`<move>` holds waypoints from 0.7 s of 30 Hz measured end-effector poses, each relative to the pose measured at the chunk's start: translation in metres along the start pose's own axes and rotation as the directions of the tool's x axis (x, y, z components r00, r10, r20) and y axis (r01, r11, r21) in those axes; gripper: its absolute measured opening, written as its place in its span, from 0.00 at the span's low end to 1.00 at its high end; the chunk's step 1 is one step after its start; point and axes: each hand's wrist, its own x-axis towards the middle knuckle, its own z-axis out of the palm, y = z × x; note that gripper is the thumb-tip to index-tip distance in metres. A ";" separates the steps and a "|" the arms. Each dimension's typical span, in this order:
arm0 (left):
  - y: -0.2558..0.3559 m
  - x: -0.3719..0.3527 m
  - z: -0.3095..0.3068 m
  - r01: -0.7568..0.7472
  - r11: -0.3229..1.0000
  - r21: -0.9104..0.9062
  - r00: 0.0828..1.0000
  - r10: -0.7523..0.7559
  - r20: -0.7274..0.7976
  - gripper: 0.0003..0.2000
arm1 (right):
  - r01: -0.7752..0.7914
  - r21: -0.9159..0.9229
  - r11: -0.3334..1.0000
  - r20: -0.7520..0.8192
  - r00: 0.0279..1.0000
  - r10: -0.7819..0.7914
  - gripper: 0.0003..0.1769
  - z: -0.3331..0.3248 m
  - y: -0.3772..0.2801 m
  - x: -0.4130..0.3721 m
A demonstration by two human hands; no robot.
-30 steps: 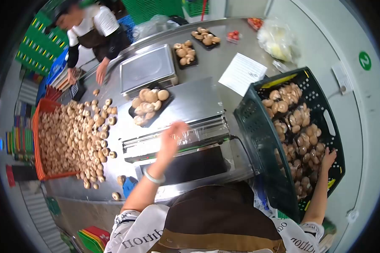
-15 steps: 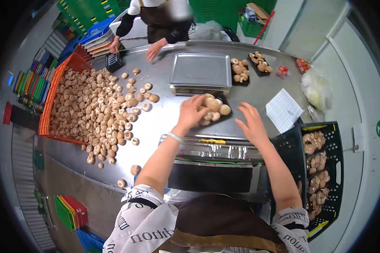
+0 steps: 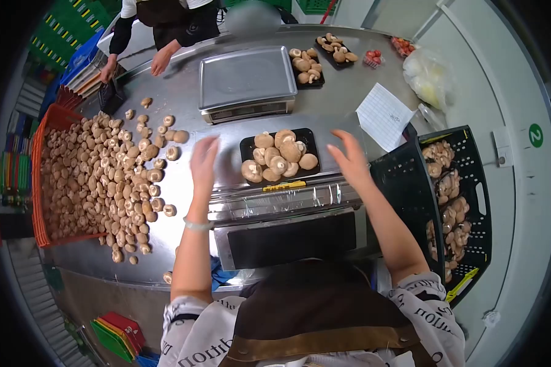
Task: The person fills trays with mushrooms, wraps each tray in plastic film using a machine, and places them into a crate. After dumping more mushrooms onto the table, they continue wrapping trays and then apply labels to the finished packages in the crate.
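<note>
Nearest to me was the film wrapping machine [image 3: 288, 235] with its dark front plate. Its stretch of clear film [image 3: 300, 197] lay across the top, just under my wrists. My left hand [image 3: 203, 160] and right hand [image 3: 349, 160] hung above that film, both released, fingers spread, grasping nothing. The left one was blurred, so I could not tell its exact pose.

Between the hands, on the machine's steel deck, sat the black tray [image 3: 247, 147], heaped with brown mushrooms [image 3: 280, 156]. Neither hand touched it.

I judged the heap to be the weak point. The caps stood higher than the rim, and a knock from either side could roll one off onto the film or the steel table [image 3: 330, 110]. The film could also crease or stick to itself under a careless palm.

On my left the loose mushrooms [image 3: 110, 177] spilled from the orange crate [image 3: 35, 177] almost to the machine, which crowded that side. On my right the black crate [image 3: 407, 189], tilted and also holding mushrooms, stood very close to my forearm.

Behind the tray was the weighing scale [image 3: 246, 82], with a paper sheet [image 3: 384, 116] to its right. Further back were two more filled trays [image 3: 306, 66] and a plastic bag [image 3: 428, 76]. At the far edge a co-worker's hand [image 3: 161, 61] rested on the table.
</note>
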 end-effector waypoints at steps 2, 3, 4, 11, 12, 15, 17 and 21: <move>0.015 -0.037 -0.040 0.182 0.914 0.364 0.979 -0.134 -0.153 0.12 | -0.084 -0.250 0.965 -0.064 0.995 0.070 0.19 -0.034 -0.002 -0.032; 0.002 -0.060 -0.051 0.189 0.790 0.583 0.977 -0.094 -0.190 0.14 | -0.124 -0.368 0.921 -0.051 0.992 0.113 0.18 -0.038 -0.002 -0.047; 0.008 -0.084 -0.053 0.069 0.665 0.744 0.988 0.056 -0.142 0.15 | -0.161 -0.480 0.862 -0.042 0.986 0.161 0.17 -0.040 -0.002 -0.063; 0.007 -0.129 0.013 -0.038 0.658 0.752 0.999 0.041 0.015 0.11 | -0.095 -0.394 0.914 0.018 0.994 0.111 0.16 0.016 0.024 -0.094; 0.009 -0.120 0.008 0.005 0.726 0.688 0.995 -0.072 0.069 0.11 | -0.179 -0.249 0.952 0.104 0.972 0.210 0.15 0.009 0.024 -0.092; 0.029 -0.097 -0.038 0.409 0.911 0.058 0.799 -0.388 0.460 0.12 | -0.500 0.309 0.809 0.424 0.834 0.353 0.13 -0.036 0.018 -0.087; 0.071 -0.081 -0.061 0.533 0.844 -0.054 0.730 -0.426 0.534 0.11 | -0.580 0.488 0.652 0.527 0.791 0.310 0.13 -0.062 0.002 -0.082; 0.116 -0.031 -0.066 0.424 0.714 -0.557 0.843 -0.086 0.531 0.09 | -0.291 0.936 0.199 0.289 0.957 0.036 0.12 -0.074 -0.050 -0.033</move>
